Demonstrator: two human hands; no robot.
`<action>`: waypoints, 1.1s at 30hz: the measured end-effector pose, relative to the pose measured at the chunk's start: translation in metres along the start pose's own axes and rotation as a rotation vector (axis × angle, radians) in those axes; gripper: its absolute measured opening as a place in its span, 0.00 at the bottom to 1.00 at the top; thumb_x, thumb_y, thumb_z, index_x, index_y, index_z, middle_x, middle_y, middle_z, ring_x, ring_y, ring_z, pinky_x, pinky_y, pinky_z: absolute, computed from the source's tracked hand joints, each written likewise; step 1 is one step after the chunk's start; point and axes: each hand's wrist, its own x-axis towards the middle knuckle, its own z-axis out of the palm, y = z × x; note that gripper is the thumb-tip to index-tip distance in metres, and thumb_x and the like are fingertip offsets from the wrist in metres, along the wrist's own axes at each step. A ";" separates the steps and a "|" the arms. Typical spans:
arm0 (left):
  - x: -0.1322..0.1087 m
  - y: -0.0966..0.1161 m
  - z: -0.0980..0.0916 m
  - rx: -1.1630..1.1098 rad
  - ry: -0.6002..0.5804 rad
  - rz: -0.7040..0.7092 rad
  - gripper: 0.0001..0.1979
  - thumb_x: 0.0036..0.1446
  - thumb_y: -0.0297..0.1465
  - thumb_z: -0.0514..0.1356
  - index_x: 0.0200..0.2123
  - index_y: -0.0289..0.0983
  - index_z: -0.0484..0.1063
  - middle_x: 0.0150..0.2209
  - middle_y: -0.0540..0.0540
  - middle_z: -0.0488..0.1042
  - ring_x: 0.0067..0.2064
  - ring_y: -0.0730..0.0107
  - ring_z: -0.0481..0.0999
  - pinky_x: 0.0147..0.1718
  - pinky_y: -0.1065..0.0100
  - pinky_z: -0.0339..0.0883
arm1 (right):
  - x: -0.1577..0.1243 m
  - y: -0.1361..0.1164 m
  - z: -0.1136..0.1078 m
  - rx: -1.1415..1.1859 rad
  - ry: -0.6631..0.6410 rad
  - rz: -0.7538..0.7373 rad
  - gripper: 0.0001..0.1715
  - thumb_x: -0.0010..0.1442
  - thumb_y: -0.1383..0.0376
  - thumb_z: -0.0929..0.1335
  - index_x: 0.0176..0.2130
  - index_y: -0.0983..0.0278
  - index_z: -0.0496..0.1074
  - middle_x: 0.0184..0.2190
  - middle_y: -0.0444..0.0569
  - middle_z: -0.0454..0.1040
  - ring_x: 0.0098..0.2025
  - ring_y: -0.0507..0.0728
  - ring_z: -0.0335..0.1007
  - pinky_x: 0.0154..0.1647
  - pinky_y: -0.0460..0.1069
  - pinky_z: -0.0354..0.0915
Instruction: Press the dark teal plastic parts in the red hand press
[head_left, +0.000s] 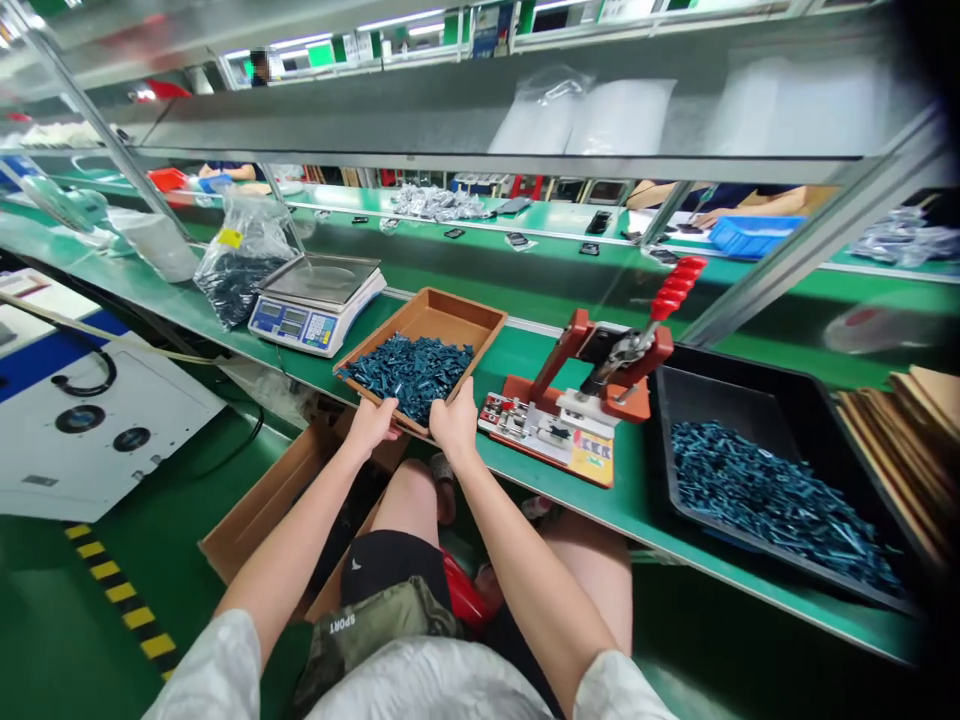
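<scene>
Bench (517, 352), tray (442, 315) against right hand (455, 420)

I've got the scale (315, 300) just left of the tray (444, 318) and the red press (581, 405) near its right, a bare strip of surface (523, 352) between; overhead, the shelf (450, 120) caps the room.

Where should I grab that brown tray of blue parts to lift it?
Grip the brown tray by its near rim from your side, left hand and right hand spread apart: the blue parts pile at that end, and the scale and press flank the long sides.
</scene>
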 end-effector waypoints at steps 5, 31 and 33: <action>0.024 -0.004 0.004 -0.008 -0.003 -0.029 0.14 0.63 0.38 0.59 0.35 0.31 0.71 0.23 0.44 0.73 0.21 0.64 0.77 0.21 0.68 0.73 | 0.027 -0.002 0.004 -0.198 -0.092 0.030 0.33 0.54 0.68 0.65 0.59 0.70 0.60 0.51 0.64 0.75 0.55 0.70 0.72 0.60 0.66 0.68; 0.085 -0.315 -0.012 0.348 -0.103 -0.228 0.12 0.63 0.36 0.64 0.42 0.32 0.75 0.39 0.43 0.78 0.41 0.65 0.78 0.46 0.59 0.73 | -0.149 0.034 -0.031 -0.190 -1.091 -0.363 0.30 0.62 0.57 0.71 0.61 0.63 0.70 0.55 0.57 0.75 0.58 0.65 0.70 0.61 0.61 0.68; 0.111 -0.324 -0.001 0.443 -0.118 -0.191 0.15 0.62 0.32 0.64 0.49 0.31 0.75 0.50 0.35 0.77 0.51 0.58 0.77 0.54 0.57 0.70 | -0.170 0.048 -0.032 -0.241 -1.280 -0.310 0.49 0.55 0.52 0.76 0.69 0.64 0.61 0.64 0.58 0.68 0.67 0.68 0.62 0.71 0.65 0.58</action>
